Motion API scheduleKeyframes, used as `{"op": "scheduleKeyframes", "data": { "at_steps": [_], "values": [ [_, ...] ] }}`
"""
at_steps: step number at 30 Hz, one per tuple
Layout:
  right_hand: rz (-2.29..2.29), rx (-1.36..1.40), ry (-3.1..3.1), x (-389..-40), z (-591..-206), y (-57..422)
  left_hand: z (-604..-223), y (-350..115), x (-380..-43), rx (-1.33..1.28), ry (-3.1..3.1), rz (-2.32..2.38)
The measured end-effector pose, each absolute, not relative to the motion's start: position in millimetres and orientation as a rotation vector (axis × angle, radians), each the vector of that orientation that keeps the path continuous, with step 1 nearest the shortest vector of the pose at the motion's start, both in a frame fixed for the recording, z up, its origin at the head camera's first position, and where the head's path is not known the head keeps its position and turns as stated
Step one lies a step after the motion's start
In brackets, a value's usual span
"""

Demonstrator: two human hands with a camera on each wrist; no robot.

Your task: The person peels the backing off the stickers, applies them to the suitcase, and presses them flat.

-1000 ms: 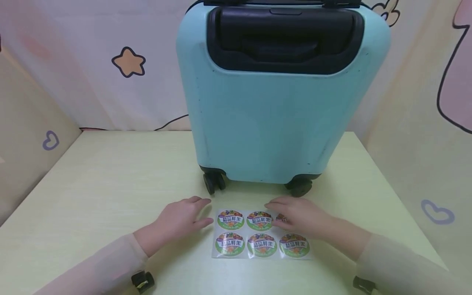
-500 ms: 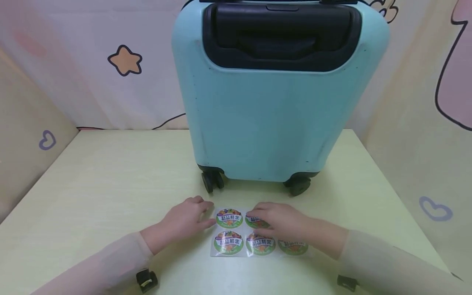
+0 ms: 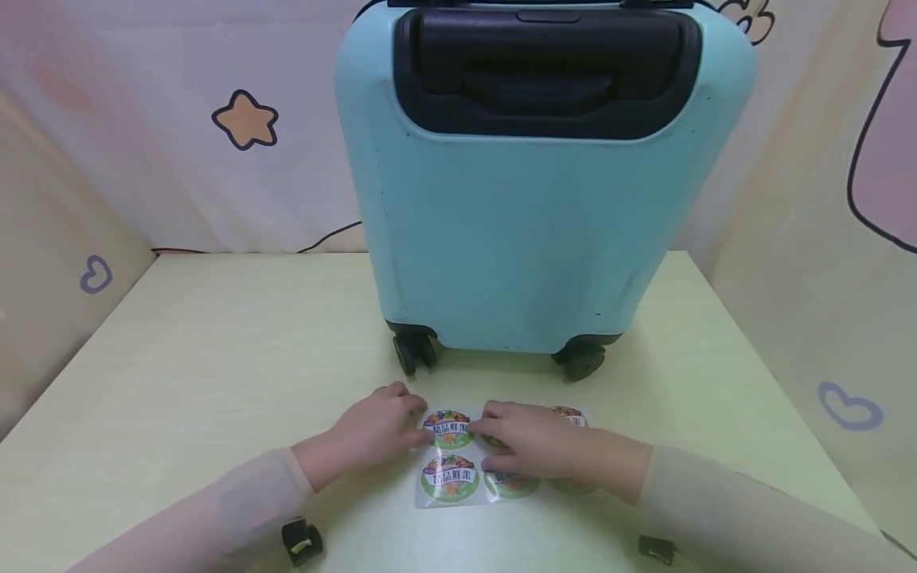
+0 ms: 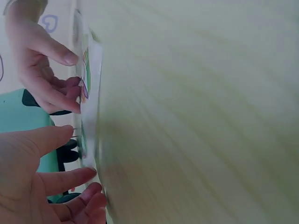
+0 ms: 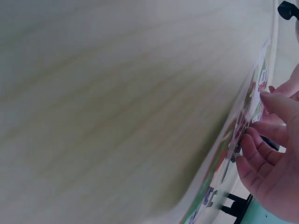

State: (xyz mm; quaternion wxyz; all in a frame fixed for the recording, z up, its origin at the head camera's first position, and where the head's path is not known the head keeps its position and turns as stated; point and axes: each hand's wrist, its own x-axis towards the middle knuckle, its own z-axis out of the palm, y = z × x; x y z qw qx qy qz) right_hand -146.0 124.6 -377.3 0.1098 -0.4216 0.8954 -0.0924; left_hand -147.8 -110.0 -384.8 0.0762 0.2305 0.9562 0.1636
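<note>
A clear-edged sheet of round fruit stickers (image 3: 433, 500) lies on the table before the suitcase, in two rows. My left hand (image 3: 377, 427) is at the sheet's left edge, thumb tip overlapping the upper left sticker in the head view. In the left wrist view its thumb and fingers (image 4: 74, 179) are spread apart beside that edge. Over the middle column rests my right hand (image 3: 533, 440), covering much of the middle and right stickers. Its fingertips (image 5: 247, 140) meet the sheet in the right wrist view, thumb reaching toward the left column.
A light blue suitcase (image 3: 501, 239) with a black recessed handle panel stands on the pale table (image 3: 215, 358) behind the sheet. Its black wheels (image 3: 414, 352) are just beyond my hands. Patterned cloth (image 3: 165, 135) hangs around the back and sides.
My right hand has moved left across the sheet from the right column to the middle. My left hand has moved slightly right, onto the sheet's left edge.
</note>
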Motion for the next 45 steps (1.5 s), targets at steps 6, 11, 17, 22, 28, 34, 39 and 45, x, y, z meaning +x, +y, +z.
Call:
{"op": "scheduleKeyframes", "data": {
  "at_steps": [6,11,17,22,28,34,39,45],
  "values": [
    [-0.311,-1.219,2.629,-145.6,-378.9,124.3,-388.5,-108.5,-153.1,0.509,2.561,0.999],
    [-0.295,-1.174,2.639,-146.2,-380.1,124.5,-393.6,-111.6,-154.4,0.287,2.217,1.383],
    [-0.278,-1.110,2.648,-147.1,-380.7,124.6,-398.7,-114.6,-149.6,0.070,1.973,1.615],
    [-0.421,-1.063,2.662,-146.2,-378.9,119.8,-399.4,-112.6,-145.7,-0.023,1.860,1.694],
    [-0.688,-1.022,2.692,-144.0,-375.5,109.0,-396.3,-110.3,-142.9,-0.026,1.810,1.723],
    [-0.813,-0.965,2.732,-141.5,-377.8,103.2,-394.7,-107.9,-141.1,0.000,1.776,1.735],
    [-0.852,-0.954,2.765,-141.3,-379.5,101.1,-394.6,-105.5,-140.5,0.023,1.741,1.735],
    [-0.865,-0.972,2.798,-139.6,-378.4,98.8,-395.1,-102.9,-141.3,0.044,1.748,1.734]
  ]
}}
